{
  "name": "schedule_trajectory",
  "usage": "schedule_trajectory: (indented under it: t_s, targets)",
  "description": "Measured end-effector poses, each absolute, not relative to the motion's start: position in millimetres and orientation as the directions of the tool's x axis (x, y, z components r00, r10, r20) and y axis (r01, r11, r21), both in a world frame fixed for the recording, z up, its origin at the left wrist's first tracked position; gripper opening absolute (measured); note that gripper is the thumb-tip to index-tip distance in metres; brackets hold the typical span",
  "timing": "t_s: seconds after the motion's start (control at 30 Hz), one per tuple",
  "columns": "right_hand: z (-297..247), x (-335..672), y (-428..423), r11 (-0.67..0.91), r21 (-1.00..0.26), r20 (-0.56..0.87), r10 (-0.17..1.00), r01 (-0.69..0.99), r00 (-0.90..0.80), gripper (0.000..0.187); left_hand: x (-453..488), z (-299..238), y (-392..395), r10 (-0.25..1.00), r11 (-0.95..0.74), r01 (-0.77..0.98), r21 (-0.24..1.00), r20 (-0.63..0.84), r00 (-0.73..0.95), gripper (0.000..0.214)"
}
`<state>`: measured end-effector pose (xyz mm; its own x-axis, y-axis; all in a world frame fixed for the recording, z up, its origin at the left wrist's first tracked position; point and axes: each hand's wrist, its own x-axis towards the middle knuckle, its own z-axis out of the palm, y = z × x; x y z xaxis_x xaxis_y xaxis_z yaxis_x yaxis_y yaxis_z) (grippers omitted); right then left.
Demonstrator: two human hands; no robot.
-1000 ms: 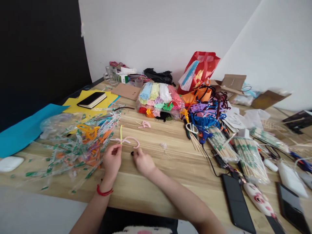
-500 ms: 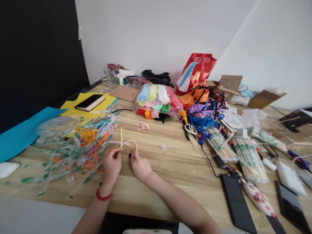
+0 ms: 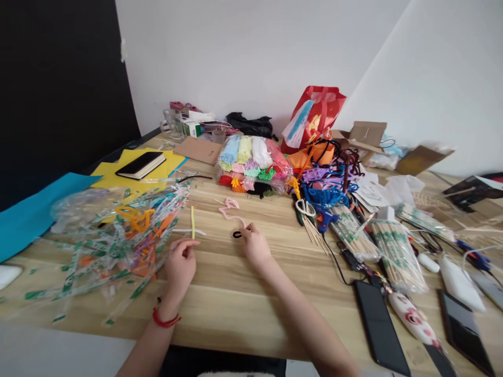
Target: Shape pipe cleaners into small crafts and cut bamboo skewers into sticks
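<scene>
My left hand (image 3: pixel 181 262) is closed, thumb and finger pinched at the lower end of a yellow pipe cleaner (image 3: pixel 193 217). A pale, whitish pipe cleaner (image 3: pixel 201 232) crosses behind it on the table. Further right, my right hand (image 3: pixel 256 246) is closed on the end of a pink pipe cleaner (image 3: pixel 231 216), which bends away to the upper left. At the same fingertips is a small black loop (image 3: pixel 237 234); whether it is held or only touched, I cannot tell. A folded pink piece (image 3: pixel 231 202) lies just beyond.
Plastic wrappers (image 3: pixel 113 246) are heaped on the left. A bag of coloured pipe cleaners (image 3: pixel 253 162) lies at the back. To the right are scissors (image 3: pixel 305 208), a blue glue gun (image 3: pixel 325 220), bagged wooden sticks (image 3: pixel 395 254) and a black phone (image 3: pixel 381 324).
My right hand has moved right, away from the left hand, carrying the pink pipe cleaner off the pale and yellow ones. The left hand has hardly moved.
</scene>
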<state>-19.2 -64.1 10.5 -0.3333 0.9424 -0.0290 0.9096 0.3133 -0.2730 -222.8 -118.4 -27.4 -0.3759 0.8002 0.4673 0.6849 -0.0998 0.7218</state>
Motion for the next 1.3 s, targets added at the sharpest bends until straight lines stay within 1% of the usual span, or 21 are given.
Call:
schedule_trajectory:
  t_s: [0.07,0.13,0.2,0.27,0.3,0.37,0.47,0.5,0.57,0.67,0.8,0.97,1.13,1.2,1.3]
  targets:
    - [8,-24,-67,0.397,-0.263,-0.031,0.908,0.880,-0.418,0.032,-221,-28,-118,0.804,-0.106,0.690,0.716,0.470,-0.365,0.018]
    - [4,-29,-67,0.442,-0.215,-0.060,0.884,0.871,-0.464,0.033,-220,-28,-119,0.813,-0.109,0.706,0.700,0.471,-0.342,0.018]
    - [1,-31,-63,0.421,-0.167,-0.071,0.897,0.892,-0.437,0.035,-218,-28,-119,0.826,-0.118,0.725,0.679,0.472,-0.308,0.018]
    - [-1,-28,-56,0.371,-0.161,-0.062,0.921,0.915,-0.384,0.035,-218,-29,-119,0.838,-0.133,0.736,0.664,0.472,-0.274,0.019]
    - [-1,-25,-52,0.353,-0.178,-0.052,0.929,0.919,-0.367,0.033,-218,-30,-119,0.843,-0.139,0.739,0.659,0.470,-0.260,0.020]
    - [1,-16,-42,0.358,-0.283,0.007,0.928,0.890,-0.371,0.030,-218,-31,-119,0.854,-0.142,0.744,0.653,0.461,-0.242,0.020]
    - [11,2,-21,0.413,-0.508,0.176,0.909,0.756,-0.378,0.027,-218,-32,-118,0.866,-0.142,0.747,0.650,0.447,-0.224,0.019]
    - [14,7,-13,0.414,-0.560,0.212,0.909,0.718,-0.360,0.027,-217,-32,-118,0.868,-0.145,0.746,0.650,0.445,-0.220,0.019]
    - [18,16,6,0.387,-0.599,0.221,0.922,0.701,-0.319,0.028,-217,-31,-118,0.869,-0.150,0.750,0.644,0.447,-0.210,0.020]
    - [15,23,32,0.352,-0.594,0.208,0.936,0.724,-0.284,0.030,-216,-30,-118,0.878,-0.153,0.770,0.619,0.442,-0.181,0.021]
    - [-4,19,49,0.376,-0.582,0.210,0.926,0.721,-0.313,0.027,-216,-29,-119,0.892,-0.140,0.799,0.585,0.424,-0.154,0.022]
    - [-20,9,39,0.468,-0.581,0.213,0.877,0.666,-0.431,0.025,-217,-30,-119,0.890,-0.143,0.804,0.577,0.430,-0.150,0.022]
    - [-20,21,19,0.543,-0.598,0.202,0.814,0.590,-0.544,0.022,-217,-31,-118,0.898,-0.146,0.797,0.587,0.417,-0.143,0.022]
    - [-18,33,19,0.540,-0.603,0.199,0.815,0.587,-0.545,0.021,-217,-31,-119,0.901,-0.145,0.797,0.587,0.411,-0.140,0.022]
    - [-17,45,30,0.499,-0.603,0.217,0.854,0.623,-0.474,0.020,-216,-31,-119,0.900,-0.145,0.806,0.574,0.415,-0.134,0.022]
